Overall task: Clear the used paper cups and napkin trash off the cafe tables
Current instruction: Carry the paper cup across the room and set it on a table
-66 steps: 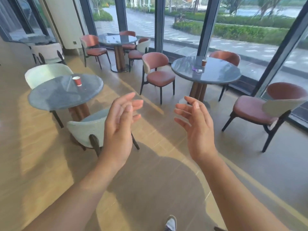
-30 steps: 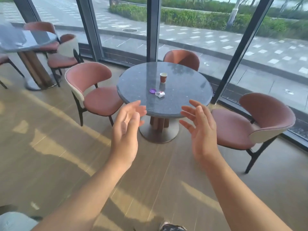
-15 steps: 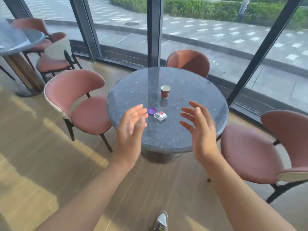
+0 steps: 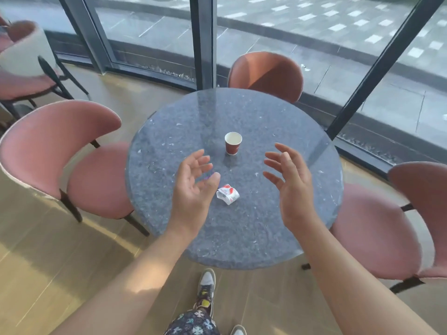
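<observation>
Round grey speckled table [image 4: 242,233]. Red paper cup [image 4: 233,143] upright near centre. Crumpled white-red napkin [image 4: 227,194] at cup's 6 o'clock, apart. Small purple item [image 4: 209,175] at napkin's 10 o'clock, mostly hidden.

A purple thing [image 4: 209,176] barely shows behind the left hand [image 4: 193,187]; print on the crumpled wrapper [image 4: 227,194] is too small to read.
</observation>
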The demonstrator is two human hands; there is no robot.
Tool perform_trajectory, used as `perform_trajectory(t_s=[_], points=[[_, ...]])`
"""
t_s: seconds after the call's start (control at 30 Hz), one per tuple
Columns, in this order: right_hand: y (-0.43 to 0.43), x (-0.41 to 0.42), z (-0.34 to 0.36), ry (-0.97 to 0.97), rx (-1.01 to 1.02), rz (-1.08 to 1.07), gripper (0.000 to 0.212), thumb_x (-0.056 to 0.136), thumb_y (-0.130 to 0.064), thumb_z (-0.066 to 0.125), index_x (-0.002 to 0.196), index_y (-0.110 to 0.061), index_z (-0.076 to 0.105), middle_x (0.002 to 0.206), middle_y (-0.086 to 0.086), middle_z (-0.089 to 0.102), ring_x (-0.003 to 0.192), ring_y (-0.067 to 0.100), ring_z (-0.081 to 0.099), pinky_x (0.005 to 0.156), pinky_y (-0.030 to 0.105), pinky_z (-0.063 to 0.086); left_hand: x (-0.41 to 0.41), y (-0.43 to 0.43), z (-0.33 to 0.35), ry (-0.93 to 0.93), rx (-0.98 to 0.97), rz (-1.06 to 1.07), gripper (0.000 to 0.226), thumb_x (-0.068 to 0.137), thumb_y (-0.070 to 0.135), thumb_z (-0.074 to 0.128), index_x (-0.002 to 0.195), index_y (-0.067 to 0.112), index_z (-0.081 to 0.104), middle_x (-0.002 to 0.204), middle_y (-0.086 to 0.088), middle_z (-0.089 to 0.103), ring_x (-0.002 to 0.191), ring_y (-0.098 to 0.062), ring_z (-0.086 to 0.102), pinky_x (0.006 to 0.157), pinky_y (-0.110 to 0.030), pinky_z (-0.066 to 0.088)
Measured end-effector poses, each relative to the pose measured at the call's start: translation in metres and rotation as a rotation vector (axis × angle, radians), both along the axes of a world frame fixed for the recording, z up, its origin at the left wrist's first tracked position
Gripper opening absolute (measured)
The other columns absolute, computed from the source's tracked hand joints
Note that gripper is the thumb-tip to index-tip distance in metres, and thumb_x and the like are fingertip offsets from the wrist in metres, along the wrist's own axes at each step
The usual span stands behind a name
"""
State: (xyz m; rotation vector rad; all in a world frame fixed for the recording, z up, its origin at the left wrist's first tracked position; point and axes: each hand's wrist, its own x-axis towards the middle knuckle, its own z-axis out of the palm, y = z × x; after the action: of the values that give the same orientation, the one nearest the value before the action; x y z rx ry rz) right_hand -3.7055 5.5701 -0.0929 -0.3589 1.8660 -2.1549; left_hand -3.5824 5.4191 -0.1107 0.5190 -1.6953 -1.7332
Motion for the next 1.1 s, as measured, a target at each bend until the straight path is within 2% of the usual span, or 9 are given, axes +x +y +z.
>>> perform_trajectory(t_s=[0.1,0.27,0.37,0.5,0.63,0.83,0.97,1.03,1.1], points=[[-0.029,-0.024,-0.010,-0.016,0.004,-0.048,0.036,0.097,-0.042,0.056,0.127,-0.024,0.066,0.120,0.002,0.072,0.115,0.020,0.068,0.100,0.045,0.054,-0.036,-0.034,-0.019,-0.045,-0.002,-0.045,0.054,0.083,0.031,0.074,0.131,0.040,0.052,0.136,-0.003,0.059,0.126,-0.016,0.061,0.096,-0.026,0.053],[-0.062,-0.054,-0.023,-0.042,0.039,-0.088,0.036,0.096,-0.044,0.058,0.126,-0.026,0.066,0.123,0.003,0.072,0.118,0.018,0.067,0.101,0.043,0.054,-0.074,-0.067,-0.039,-0.094,0.025,-0.092,0.062,0.076,0.040,0.075,0.133,0.040,0.050,0.139,-0.001,0.055,0.128,-0.011,0.059,0.100,-0.029,0.054],[-0.073,-0.067,-0.030,-0.056,0.058,-0.112,0.046,0.087,-0.057,0.061,0.124,-0.030,0.067,0.125,0.002,0.072,0.122,0.015,0.066,0.102,0.040,0.054,-0.087,-0.079,-0.051,-0.122,0.057,-0.109,0.064,0.075,0.040,0.077,0.133,0.040,0.049,0.138,0.003,0.055,0.126,-0.006,0.059,0.102,-0.029,0.053],[-0.084,-0.080,-0.039,-0.071,0.077,-0.109,0.052,0.084,-0.060,0.060,0.126,-0.028,0.066,0.127,0.002,0.071,0.124,0.016,0.065,0.103,0.041,0.053,-0.105,-0.094,-0.073,-0.185,0.081,-0.118,0.068,0.079,0.030,0.081,0.136,0.045,0.046,0.141,0.005,0.053,0.130,-0.006,0.057,0.104,-0.029,0.052],[-0.089,-0.093,-0.049,-0.074,0.088,-0.125,0.054,0.085,-0.059,0.059,0.127,-0.026,0.065,0.125,0.000,0.071,0.123,0.016,0.065,0.103,0.043,0.052,-0.145,-0.111,-0.112,-0.289,0.083,-0.122,0.083,0.088,0.011,0.082,0.153,0.030,0.035,0.146,0.000,0.049,0.133,-0.012,0.054,0.108,-0.030,0.048],[-0.083,-0.103,-0.067,-0.099,0.108,-0.159,0.049,0.087,-0.056,0.058,0.125,-0.028,0.065,0.124,-0.001,0.071,0.122,0.015,0.065,0.101,0.041,0.052,-0.228,-0.123,-0.182,-0.447,0.058,-0.126,0.103,0.087,0.016,0.084,0.164,0.022,0.016,0.162,-0.006,0.032,0.145,-0.020,0.041,0.120,-0.042,0.040],[-0.066,-0.108,-0.083,-0.108,0.131,-0.194,0.048,0.089,-0.053,0.058,0.128,-0.025,0.064,0.124,0.000,0.070,0.123,0.016,0.064,0.103,0.042,0.053,-0.277,-0.125,-0.223,-0.514,0.003,-0.142,0.114,0.083,0.026,0.088,0.165,0.021,0.009,0.168,-0.004,0.019,0.155,-0.019,0.026,0.126,-0.041,0.028],[-0.058,-0.107,-0.089,-0.114,0.148,-0.212,0.050,0.089,-0.052,0.058,0.129,-0.024,0.064,0.124,0.000,0.071,0.123,0.016,0.064,0.104,0.045,0.051,-0.292,-0.126,-0.234,-0.555,-0.049,-0.113,0.116,0.081,0.027,0.089,0.165,0.018,0.010,0.170,-0.004,0.017,0.157,-0.017,0.020,0.126,-0.031,0.018],[-0.046,-0.107,-0.095,-0.122,0.175,-0.238,0.050,0.089,-0.052,0.058,0.130,-0.023,0.064,0.125,0.001,0.070,0.126,0.018,0.063,0.104,0.046,0.051,-0.306,-0.125,-0.243,-0.580,-0.082,-0.081,0.113,0.080,0.023,0.089,0.164,0.015,0.014,0.168,-0.005,0.022,0.155,-0.017,0.023,0.118,-0.020,0.016]])
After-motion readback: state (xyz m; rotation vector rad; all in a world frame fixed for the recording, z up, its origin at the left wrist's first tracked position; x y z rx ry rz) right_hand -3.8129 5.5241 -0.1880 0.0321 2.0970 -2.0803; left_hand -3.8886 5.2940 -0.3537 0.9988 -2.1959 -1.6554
